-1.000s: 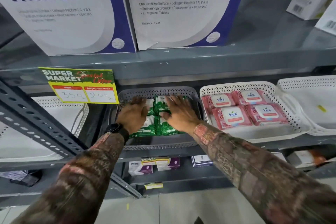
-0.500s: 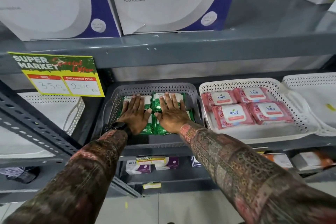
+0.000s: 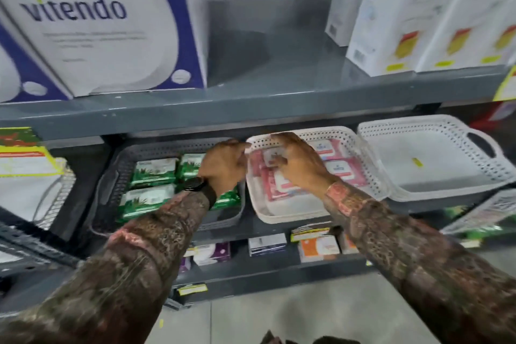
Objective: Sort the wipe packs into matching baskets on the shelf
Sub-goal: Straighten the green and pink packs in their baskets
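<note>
Both hands (image 3: pixel 223 165) moved to pink-pack basket (image 3: pixel 371 176) on shelf (image 3: pixel 251 109)

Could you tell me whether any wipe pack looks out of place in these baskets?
Nothing stands out: green packs fill the grey basket, pink packs the white basket. The hands cover part of each.

left perforated grey plastic basket (image 3: pixel 117 165): showing green-and-white wipe packs (image 3: pixel 153 172)
middle perforated white plastic basket (image 3: pixel 368 165): showing pink packs (image 3: pixel 344 173)
sleeves (image 3: pixel 156 234): showing brown paisley
</note>
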